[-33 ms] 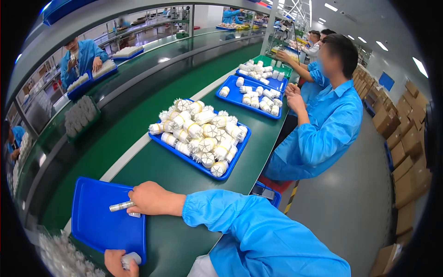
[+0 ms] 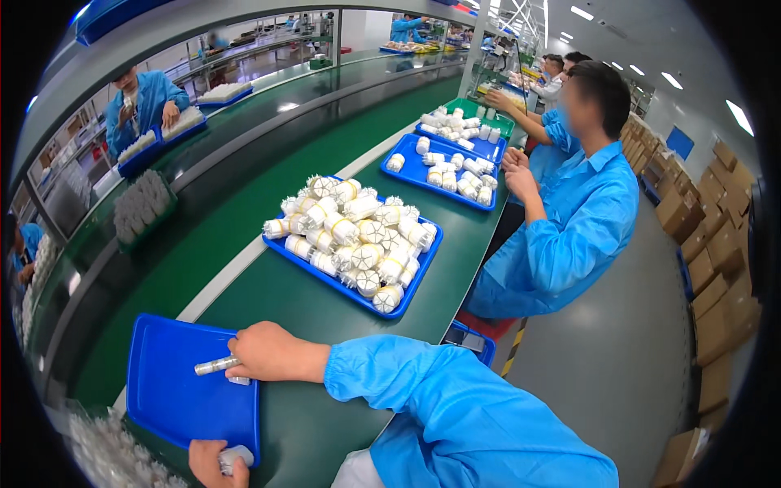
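Currently gripping a slim silvery rod (image 2: 215, 366) in the right hand (image 2: 272, 351), fingers curled tight round one end, over a blue tray (image 2: 171, 374) at lower left of the frame. Pinching a white cylinder (image 2: 234, 458) between left-hand (image 2: 211, 468) thumb and fingers — at bottom left, by the tray's near corner. At centre, on the green worktop (image 2: 297, 305): another blue tray (image 2: 418, 283), heaped with banded white cylinders (image 2: 350, 236). At upper right, beside further trays (image 2: 415, 171): a co-worker (image 2: 573, 220) in blue.
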A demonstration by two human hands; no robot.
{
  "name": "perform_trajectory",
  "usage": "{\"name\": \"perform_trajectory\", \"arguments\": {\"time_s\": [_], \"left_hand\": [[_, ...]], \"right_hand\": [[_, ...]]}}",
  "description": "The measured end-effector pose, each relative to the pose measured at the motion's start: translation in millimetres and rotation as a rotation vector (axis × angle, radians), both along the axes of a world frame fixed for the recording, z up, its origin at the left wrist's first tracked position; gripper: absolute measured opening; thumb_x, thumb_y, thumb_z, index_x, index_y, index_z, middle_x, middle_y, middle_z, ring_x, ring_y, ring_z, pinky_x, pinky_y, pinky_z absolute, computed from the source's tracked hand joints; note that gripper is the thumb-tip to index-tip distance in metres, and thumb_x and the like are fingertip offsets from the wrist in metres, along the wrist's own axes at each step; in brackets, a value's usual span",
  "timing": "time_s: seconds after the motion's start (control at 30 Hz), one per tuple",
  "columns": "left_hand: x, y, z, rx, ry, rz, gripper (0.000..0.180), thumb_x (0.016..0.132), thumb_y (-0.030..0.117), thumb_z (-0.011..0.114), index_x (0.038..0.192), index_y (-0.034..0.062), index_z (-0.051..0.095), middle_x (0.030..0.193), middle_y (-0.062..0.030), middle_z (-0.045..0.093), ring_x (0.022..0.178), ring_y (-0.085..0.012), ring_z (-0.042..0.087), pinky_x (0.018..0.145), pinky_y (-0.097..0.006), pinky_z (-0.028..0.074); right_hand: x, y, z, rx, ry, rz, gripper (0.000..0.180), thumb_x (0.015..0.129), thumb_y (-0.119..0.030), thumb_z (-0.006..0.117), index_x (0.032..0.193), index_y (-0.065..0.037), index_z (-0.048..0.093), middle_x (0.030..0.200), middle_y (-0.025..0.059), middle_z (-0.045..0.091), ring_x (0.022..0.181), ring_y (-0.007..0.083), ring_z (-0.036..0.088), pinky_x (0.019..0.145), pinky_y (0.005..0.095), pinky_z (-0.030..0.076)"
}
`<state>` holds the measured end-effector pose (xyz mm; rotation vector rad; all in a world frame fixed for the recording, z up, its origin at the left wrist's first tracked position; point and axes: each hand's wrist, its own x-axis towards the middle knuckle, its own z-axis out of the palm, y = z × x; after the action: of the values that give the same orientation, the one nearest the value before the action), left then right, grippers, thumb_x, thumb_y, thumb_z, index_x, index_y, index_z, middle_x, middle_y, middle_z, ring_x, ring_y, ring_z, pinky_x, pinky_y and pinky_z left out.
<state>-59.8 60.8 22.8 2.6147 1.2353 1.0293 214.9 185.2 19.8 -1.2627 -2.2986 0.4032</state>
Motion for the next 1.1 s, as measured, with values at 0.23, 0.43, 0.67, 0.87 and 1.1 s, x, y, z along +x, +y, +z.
{"name": "perform_trajectory", "arguments": {"time_s": [0.23,0.43,0.67,0.87,1.1], "left_hand": [[2,4,-20,-0.186,-0.199,-0.030,0.033,0.090,0.030,0.069,0.104,-0.0001,0.070,0.097,-0.0208,0.067,0.087,-0.0402,0.063,0.078,-0.047,0.051],[4,4,-20,-0.209,-0.150,0.011,0.034,0.086,0.028,0.072,0.106,0.0003,0.069,0.097,-0.0205,0.066,0.086,-0.0403,0.062,0.078,-0.047,0.051],[2,1,-20,-0.244,-0.274,-0.003,0.030,0.084,0.023,0.072,0.104,0.0011,0.066,0.096,-0.0180,0.063,0.088,-0.0368,0.061,0.078,-0.045,0.050],[10,5,-28,-0.259,-0.485,0.066,0.025,0.085,0.013,0.074,0.105,0.0007,0.065,0.104,-0.0168,0.065,0.094,-0.0322,0.063,0.085,-0.041,0.051],[60,31,-21,-0.495,-1.314,0.084,0.041,0.109,0.042,0.035,0.094,0.0066,0.050,0.089,-0.0055,0.048,0.084,-0.0158,0.048,0.077,-0.032,0.041]], "right_hand": [[-5,-15,-6,0.049,0.287,0.230,0.031,0.082,-0.027,0.077,0.105,-0.008,0.068,0.093,0.0129,0.066,0.084,0.0345,0.067,0.073,0.0469,0.054],[-14,-31,-5,0.002,0.281,0.306,0.037,0.082,-0.017,0.076,0.118,-0.012,0.065,0.122,0.0123,0.063,0.082,0.0349,0.068,0.071,0.0466,0.055],[-17,-32,3,-0.222,0.310,0.196,0.042,0.084,-0.018,0.077,0.122,-0.012,0.062,0.120,0.0126,0.059,0.092,0.0362,0.066,0.080,0.0471,0.054],[-20,-34,-1,-0.256,0.520,0.261,0.049,0.082,-0.019,0.080,0.125,-0.007,0.061,0.118,0.0123,0.058,0.098,0.0327,0.064,0.084,0.0415,0.053],[-18,-64,33,-0.122,0.710,0.372,0.049,0.080,-0.015,0.084,0.123,-0.007,0.062,0.116,0.0118,0.057,0.099,0.0297,0.063,0.081,0.0389,0.054]]}}
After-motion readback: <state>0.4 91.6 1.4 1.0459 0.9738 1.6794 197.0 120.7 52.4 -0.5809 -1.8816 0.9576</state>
